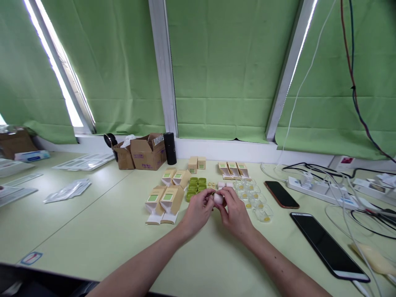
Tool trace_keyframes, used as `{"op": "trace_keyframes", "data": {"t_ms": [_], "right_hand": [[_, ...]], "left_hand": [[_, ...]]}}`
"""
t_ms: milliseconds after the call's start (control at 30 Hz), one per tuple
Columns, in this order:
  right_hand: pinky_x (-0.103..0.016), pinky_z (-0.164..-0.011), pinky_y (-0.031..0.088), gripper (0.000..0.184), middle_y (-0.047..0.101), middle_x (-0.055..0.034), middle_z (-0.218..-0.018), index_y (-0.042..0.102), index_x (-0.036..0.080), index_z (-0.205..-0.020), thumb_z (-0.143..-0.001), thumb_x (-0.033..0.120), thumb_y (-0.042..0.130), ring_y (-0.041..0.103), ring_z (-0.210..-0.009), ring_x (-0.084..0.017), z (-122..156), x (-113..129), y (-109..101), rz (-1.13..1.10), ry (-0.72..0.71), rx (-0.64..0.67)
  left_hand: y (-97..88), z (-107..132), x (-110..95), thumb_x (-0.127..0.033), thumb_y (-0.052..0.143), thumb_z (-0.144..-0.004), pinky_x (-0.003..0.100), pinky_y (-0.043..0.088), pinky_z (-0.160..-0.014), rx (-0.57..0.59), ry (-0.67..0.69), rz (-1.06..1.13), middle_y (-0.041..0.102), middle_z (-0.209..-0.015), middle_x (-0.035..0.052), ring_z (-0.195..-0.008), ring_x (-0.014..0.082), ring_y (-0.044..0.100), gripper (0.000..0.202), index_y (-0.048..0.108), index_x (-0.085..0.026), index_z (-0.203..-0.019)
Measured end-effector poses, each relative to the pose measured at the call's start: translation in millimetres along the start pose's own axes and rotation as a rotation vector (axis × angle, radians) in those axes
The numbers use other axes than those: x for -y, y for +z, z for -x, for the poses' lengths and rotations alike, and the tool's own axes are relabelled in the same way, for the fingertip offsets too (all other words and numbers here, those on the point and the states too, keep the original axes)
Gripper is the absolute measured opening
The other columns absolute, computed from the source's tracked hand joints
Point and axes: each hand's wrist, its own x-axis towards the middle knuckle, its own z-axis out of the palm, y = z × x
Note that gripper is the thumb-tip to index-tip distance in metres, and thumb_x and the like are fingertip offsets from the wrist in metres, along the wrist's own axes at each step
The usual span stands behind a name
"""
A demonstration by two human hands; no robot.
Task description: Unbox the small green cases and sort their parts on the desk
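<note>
My left hand [199, 209] and my right hand [234, 209] meet over the middle of the table, fingertips pinched round a small pale pinkish-white rounded piece [218, 199]. Its exact kind cannot be made out, and fingers cover its sides. Just beyond my left hand sit several small green square cups [192, 187] in rows. Small yellowish pieces [211, 185] and pale pink pieces [225, 184] lie behind the hands, partly hidden. To the right of my right hand stand several clear plastic cups [263, 213] with yellow spots in them.
Open cream cartons with green labels [172, 197] lie left of the hands; more cartons [234, 169] stand behind. Two phones [329, 245] and a power strip [321, 192] with tangled cables occupy the right. A cardboard box [147, 152] and black cylinder [170, 148] stand at back left.
</note>
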Motion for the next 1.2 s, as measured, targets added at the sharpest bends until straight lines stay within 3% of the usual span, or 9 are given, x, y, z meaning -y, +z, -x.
{"op": "trace_keyframes", "data": {"t_ms": [200,400,567,800,900,1000,1200], "right_hand": [[-0.036,-0.079,0.060,0.023,0.061,-0.0113,-0.118,0.057,0.024,-0.122,-0.099,0.026,0.055,0.065,-0.101,-0.024,-0.1,-1.6,-1.7,-0.166,0.071,-0.027],[-0.036,-0.079,0.057,0.020,0.065,-0.0094,-0.113,0.063,0.023,-0.115,-0.096,0.030,0.062,0.064,-0.094,-0.023,-1.7,-5.5,-5.4,-0.274,0.141,-0.039],[-0.034,-0.078,0.056,0.020,0.067,-0.0078,-0.107,0.065,0.022,-0.109,-0.094,0.035,0.064,0.065,-0.089,-0.022,-3.2,-5.1,-5.3,-0.416,0.252,-0.031],[-0.034,-0.076,0.056,0.036,0.071,-0.0063,-0.099,0.066,0.021,-0.112,-0.092,0.050,0.068,0.066,-0.081,-0.020,-3.0,-4.6,3.5,-0.670,0.443,-0.109],[-0.033,-0.068,0.055,0.043,0.072,-0.0046,-0.087,0.068,0.020,-0.107,-0.087,0.058,0.073,0.064,-0.071,-0.019,-9.1,-6.3,-1.8,-0.817,0.540,-0.237],[-0.031,-0.062,0.052,0.045,0.073,-0.0057,-0.089,0.071,0.020,-0.097,-0.079,0.060,0.080,0.066,-0.074,-0.020,-15.2,-10.9,-9.3,-1.057,0.649,-0.320],[-0.028,-0.058,0.052,0.040,0.076,-0.0065,-0.095,0.074,0.020,-0.093,-0.075,0.054,0.086,0.068,-0.076,-0.019,-16.2,-14.2,-14.2,-1.421,0.816,-0.260]], "left_hand": [[-5.1,-0.5,-2.8,-0.038,0.057,-0.097,0.036,0.059,-0.086,-0.032,0.032,-0.021,0.077,-0.112,0.0110,-0.097,0.0243,0.073,0.030,0.071,-0.018,-0.115],[-16.0,-1.1,8.2,-0.033,0.071,-0.088,0.045,0.050,-0.104,0.041,0.161,-0.083,0.071,-0.125,0.0110,-0.115,0.0284,0.065,0.036,0.070,-0.023,-0.123],[-11.6,-4.1,12.3,-0.040,0.074,-0.089,0.046,0.052,-0.101,0.051,0.059,-0.022,0.072,-0.123,0.0124,-0.111,0.0285,0.067,0.040,0.069,-0.021,-0.123],[-1.9,-3.7,10.6,-0.045,0.072,-0.091,0.045,0.058,-0.098,0.017,0.041,0.128,0.074,-0.117,0.0145,-0.106,0.0275,0.071,0.043,0.067,-0.016,-0.122],[-1.9,-5.1,17.0,-0.047,0.075,-0.088,0.047,0.058,-0.099,-0.001,-0.011,0.194,0.074,-0.117,0.0162,-0.107,0.0289,0.072,0.048,0.066,-0.014,-0.122],[-3.9,-7.4,21.2,-0.049,0.077,-0.086,0.048,0.056,-0.104,-0.022,-0.037,0.288,0.073,-0.123,0.0177,-0.115,0.0303,0.071,0.053,0.065,-0.014,-0.124],[-6.6,-8.0,19.7,-0.049,0.074,-0.089,0.042,0.052,-0.109,-0.092,0.020,0.376,0.069,-0.132,0.0171,-0.125,0.0274,0.065,0.054,0.061,-0.016,-0.131]]}}
